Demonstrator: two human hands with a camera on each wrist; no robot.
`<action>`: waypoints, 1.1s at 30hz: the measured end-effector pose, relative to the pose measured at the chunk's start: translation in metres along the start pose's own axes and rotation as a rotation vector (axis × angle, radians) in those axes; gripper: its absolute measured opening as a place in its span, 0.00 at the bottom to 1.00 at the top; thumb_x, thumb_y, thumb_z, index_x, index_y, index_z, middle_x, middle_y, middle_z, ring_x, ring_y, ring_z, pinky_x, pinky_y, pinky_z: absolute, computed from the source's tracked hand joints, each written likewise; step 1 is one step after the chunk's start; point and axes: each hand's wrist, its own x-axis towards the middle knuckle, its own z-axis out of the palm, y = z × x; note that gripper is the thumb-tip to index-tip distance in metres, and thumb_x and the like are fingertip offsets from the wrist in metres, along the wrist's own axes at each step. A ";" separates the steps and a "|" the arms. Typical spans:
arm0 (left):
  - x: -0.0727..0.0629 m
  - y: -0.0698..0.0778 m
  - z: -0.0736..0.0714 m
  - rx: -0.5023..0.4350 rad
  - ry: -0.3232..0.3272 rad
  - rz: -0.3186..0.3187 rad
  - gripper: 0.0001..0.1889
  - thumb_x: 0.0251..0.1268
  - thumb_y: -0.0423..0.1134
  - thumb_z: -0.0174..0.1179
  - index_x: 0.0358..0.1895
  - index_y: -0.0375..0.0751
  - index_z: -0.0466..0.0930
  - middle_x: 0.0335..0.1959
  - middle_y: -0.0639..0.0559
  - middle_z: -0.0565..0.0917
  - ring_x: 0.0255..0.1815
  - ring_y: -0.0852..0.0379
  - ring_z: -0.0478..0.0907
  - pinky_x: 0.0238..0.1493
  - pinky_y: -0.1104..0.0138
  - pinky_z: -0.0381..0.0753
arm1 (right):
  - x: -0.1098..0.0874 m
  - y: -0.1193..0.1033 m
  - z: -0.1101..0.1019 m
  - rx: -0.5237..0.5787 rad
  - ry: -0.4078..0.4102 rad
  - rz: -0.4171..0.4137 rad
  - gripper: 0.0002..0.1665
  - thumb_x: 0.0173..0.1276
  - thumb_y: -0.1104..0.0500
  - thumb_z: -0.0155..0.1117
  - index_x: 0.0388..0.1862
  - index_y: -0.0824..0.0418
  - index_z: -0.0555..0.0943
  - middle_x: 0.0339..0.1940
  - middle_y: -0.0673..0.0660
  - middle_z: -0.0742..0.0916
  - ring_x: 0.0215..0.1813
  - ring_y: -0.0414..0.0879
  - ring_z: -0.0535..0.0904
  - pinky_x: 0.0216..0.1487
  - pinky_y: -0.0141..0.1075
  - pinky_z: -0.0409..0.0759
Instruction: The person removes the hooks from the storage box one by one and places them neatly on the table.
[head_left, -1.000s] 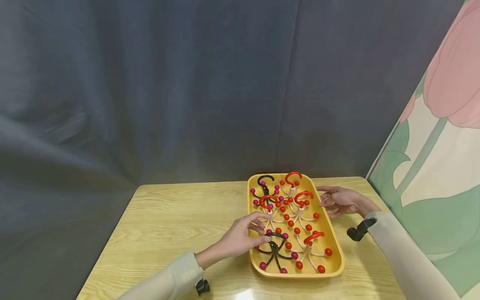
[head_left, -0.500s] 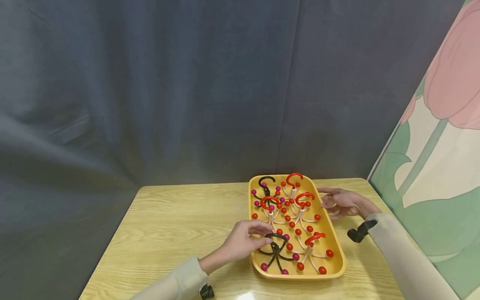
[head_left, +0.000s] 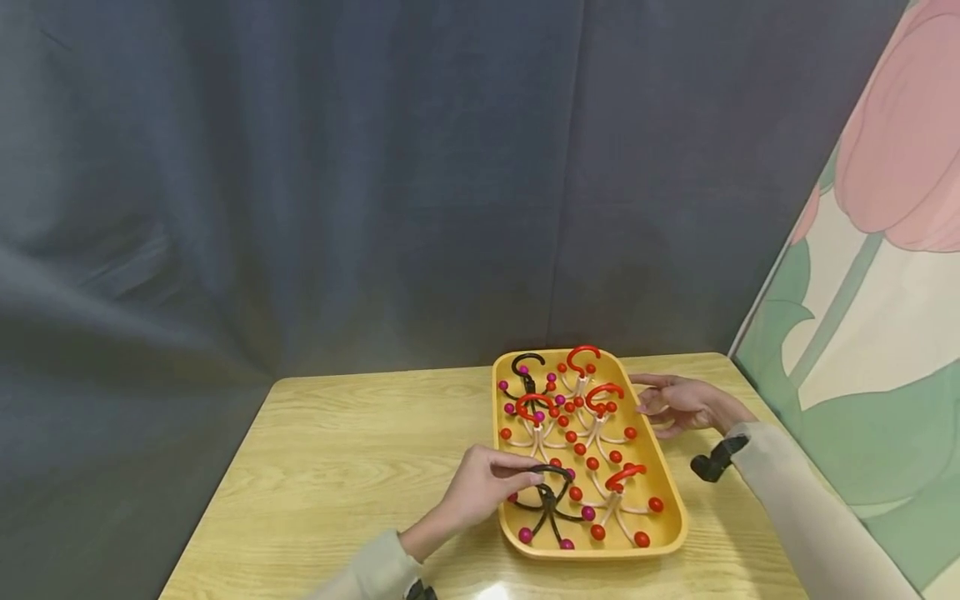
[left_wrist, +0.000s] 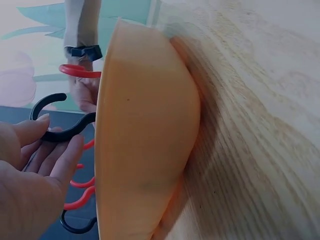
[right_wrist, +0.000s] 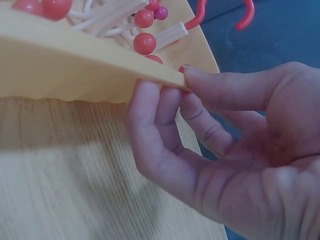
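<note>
In the head view, my left hand (head_left: pixel 480 483) pinches the curved hook handle of the nearest black scalp massager (head_left: pixel 548 498). This massager has splayed black legs with magenta balls and stands inside the yellow tray (head_left: pixel 606 552). The left wrist view shows the thumb against the black hook (left_wrist: pixel 65 134), with fingers under it. My right hand (head_left: pixel 681 406) holds the tray's right rim. In the right wrist view its thumb lies on top of the rim (right_wrist: pixel 115 62), with fingertips below.
Other massagers share the tray: a black one (head_left: pixel 530 385) at the far left and several with red hooks, such as the red-hooked massager (head_left: pixel 615 500) at the near right. Beneath is a wooden table (head_left: pixel 360 450). A dark curtain (head_left: pixel 420 208) and a flower-patterned panel (head_left: pixel 862 350) border it.
My left fingers have come down from over the tray and closed with the thumb on the black hook. The right hand stays at the rim. The head view has shifted slightly.
</note>
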 end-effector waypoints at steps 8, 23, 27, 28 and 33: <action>0.001 -0.002 -0.001 -0.039 0.010 -0.017 0.11 0.64 0.43 0.76 0.48 0.48 0.94 0.44 0.50 0.94 0.44 0.53 0.93 0.41 0.58 0.92 | 0.003 0.000 0.000 0.005 -0.011 -0.012 0.49 0.76 0.70 0.59 0.88 0.58 0.47 0.47 0.53 0.81 0.47 0.47 0.86 0.44 0.45 0.92; 0.001 0.003 -0.006 -0.022 -0.007 0.043 0.12 0.64 0.43 0.76 0.47 0.45 0.94 0.43 0.47 0.94 0.38 0.59 0.92 0.38 0.59 0.91 | 0.000 -0.002 -0.001 -0.011 0.013 -0.005 0.50 0.74 0.67 0.65 0.87 0.59 0.49 0.48 0.54 0.84 0.49 0.48 0.88 0.49 0.46 0.91; 0.000 0.007 -0.006 -0.031 -0.012 0.039 0.11 0.65 0.42 0.75 0.47 0.44 0.94 0.44 0.46 0.94 0.40 0.58 0.93 0.40 0.63 0.91 | 0.001 -0.002 0.000 0.010 0.030 0.020 0.50 0.73 0.67 0.67 0.86 0.57 0.51 0.50 0.55 0.85 0.49 0.50 0.88 0.50 0.48 0.91; 0.000 0.008 -0.007 -0.037 -0.010 0.038 0.11 0.65 0.42 0.75 0.47 0.44 0.94 0.44 0.45 0.94 0.41 0.57 0.93 0.40 0.64 0.91 | 0.001 -0.002 0.000 0.012 0.031 0.022 0.50 0.73 0.67 0.67 0.86 0.57 0.51 0.51 0.55 0.85 0.49 0.50 0.88 0.51 0.48 0.91; -0.001 0.011 -0.008 -0.070 -0.014 0.035 0.10 0.65 0.39 0.74 0.48 0.43 0.93 0.45 0.44 0.94 0.43 0.56 0.93 0.42 0.70 0.90 | 0.001 -0.002 0.001 0.023 0.044 0.039 0.48 0.73 0.67 0.67 0.83 0.56 0.53 0.51 0.55 0.84 0.49 0.50 0.88 0.50 0.49 0.91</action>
